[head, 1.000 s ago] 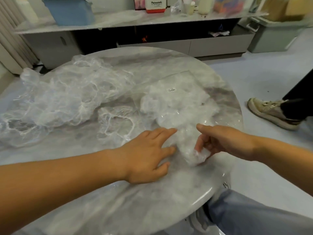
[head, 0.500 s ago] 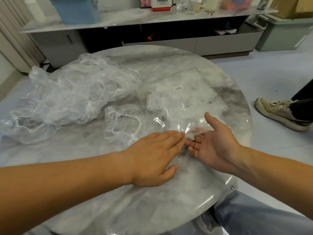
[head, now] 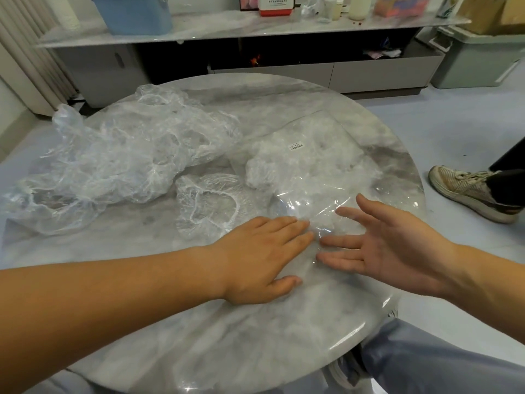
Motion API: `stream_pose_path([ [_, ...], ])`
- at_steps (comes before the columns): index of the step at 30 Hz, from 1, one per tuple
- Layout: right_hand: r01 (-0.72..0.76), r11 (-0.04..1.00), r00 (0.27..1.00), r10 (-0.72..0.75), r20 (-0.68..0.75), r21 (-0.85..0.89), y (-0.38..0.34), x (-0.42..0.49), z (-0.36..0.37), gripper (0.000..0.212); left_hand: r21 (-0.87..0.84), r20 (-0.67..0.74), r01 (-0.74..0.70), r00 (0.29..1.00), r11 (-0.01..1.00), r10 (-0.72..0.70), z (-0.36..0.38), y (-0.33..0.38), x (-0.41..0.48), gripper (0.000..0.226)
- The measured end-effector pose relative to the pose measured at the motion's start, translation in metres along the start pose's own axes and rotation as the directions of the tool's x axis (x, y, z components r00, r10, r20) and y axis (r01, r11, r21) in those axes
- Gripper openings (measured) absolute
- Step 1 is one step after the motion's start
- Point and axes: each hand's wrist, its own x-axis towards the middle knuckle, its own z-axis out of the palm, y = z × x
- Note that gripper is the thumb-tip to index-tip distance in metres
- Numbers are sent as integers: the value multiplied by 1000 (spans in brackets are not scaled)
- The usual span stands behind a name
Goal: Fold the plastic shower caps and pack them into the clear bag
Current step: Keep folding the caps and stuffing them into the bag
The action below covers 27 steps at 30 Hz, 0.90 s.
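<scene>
The clear bag (head: 306,155) lies flat on the right half of the round marble table (head: 255,351). Its long axis runs from its open end by the hands away toward the far edge, and a small barcode label (head: 296,146) faces up. White folded shower caps (head: 264,172) show through the film inside it. One loose shower cap (head: 207,206) lies just left of the bag, and a crumpled heap of shower caps (head: 127,160) covers the table's left side. A second ago the right hand (head: 392,251) was curled round a folded wad at the bag's mouth. Now it holds nothing and is turned palm up, thumb raised. Its fingers (head: 341,243) are straight and spread wider than half a second ago, their tips blurred behind the film at the bag's near end. The left hand (head: 264,260) is palm down as before, its fingers (head: 287,223) straight and pressed together, resting on the bag's near edge, with the thumb flat on the table.
</scene>
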Motion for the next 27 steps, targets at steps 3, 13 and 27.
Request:
stream_pose_path([
  [3, -10, 984, 997, -3, -73, -179, -6, -10, 0, 55, 28, 38, 12, 999, 1000, -13, 1, 0, 1, 72],
  [13, 308, 280, 902, -389, 186, -909, 5, -1, 57, 51, -30, -166, 332, 929, 943, -332, -3, -41, -51, 50],
  [27, 530, -573, 816, 145, 559, -625, 63, 61, 124, 63, 13, 75, 206, 976, 978, -206, 21, -71, -191, 44],
])
